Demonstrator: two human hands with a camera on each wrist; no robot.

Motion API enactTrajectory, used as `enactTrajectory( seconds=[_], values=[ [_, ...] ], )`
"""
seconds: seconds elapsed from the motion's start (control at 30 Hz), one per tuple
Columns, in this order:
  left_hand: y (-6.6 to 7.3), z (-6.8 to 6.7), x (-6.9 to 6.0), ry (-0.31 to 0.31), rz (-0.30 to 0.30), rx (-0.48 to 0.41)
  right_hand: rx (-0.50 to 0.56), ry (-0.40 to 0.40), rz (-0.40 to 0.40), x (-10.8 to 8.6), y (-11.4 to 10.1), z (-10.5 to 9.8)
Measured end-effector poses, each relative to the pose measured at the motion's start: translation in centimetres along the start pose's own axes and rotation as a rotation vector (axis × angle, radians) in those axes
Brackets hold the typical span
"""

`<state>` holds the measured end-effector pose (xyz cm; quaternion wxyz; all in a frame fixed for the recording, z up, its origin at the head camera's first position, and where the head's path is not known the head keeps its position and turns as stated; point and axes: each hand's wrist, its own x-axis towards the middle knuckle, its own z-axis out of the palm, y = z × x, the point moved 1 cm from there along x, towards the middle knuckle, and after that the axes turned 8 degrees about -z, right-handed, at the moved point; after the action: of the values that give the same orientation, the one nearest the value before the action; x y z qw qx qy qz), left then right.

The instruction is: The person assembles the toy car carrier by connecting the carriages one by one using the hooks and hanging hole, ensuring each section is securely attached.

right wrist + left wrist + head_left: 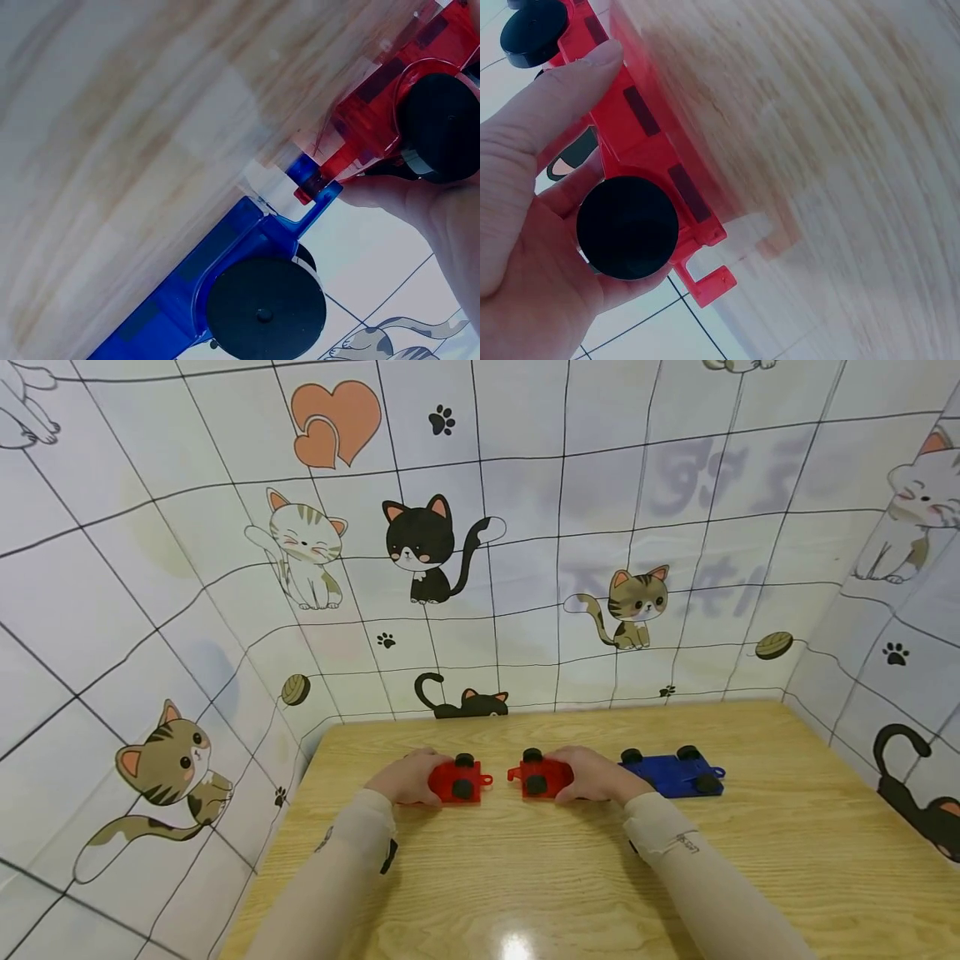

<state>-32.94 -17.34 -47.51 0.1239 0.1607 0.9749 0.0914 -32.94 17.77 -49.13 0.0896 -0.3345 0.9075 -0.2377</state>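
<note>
Two red toy train cars lie on the wooden tabletop, wheels upward. My left hand [408, 777] grips the left car [472, 797], thumb along one side; a ring juts from its right end. In the left wrist view, that car [641, 112] has a hook [714, 285] at its other end. My right hand [588, 774] holds the second red car [555, 781], whose hook points left, a small gap from the ring. Behind that hand lies a blue car [663, 772]. In the right wrist view, the red car [367, 112] meets the blue car's [225, 240] forked end.
The wooden tabletop [487, 877] stretches toward the viewer and out to the right. Cat-print sheeting [525, 577] with grid lines rises behind the table and along both sides.
</note>
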Motion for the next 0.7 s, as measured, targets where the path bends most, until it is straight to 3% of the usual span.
enactTrajectory(
  seconds=[0.7],
  values=[
    [1.0,0.0,0.6,-0.016,0.021,-0.016,0.062,0.016,0.000,-0.2,-0.1,-0.2]
  ],
)
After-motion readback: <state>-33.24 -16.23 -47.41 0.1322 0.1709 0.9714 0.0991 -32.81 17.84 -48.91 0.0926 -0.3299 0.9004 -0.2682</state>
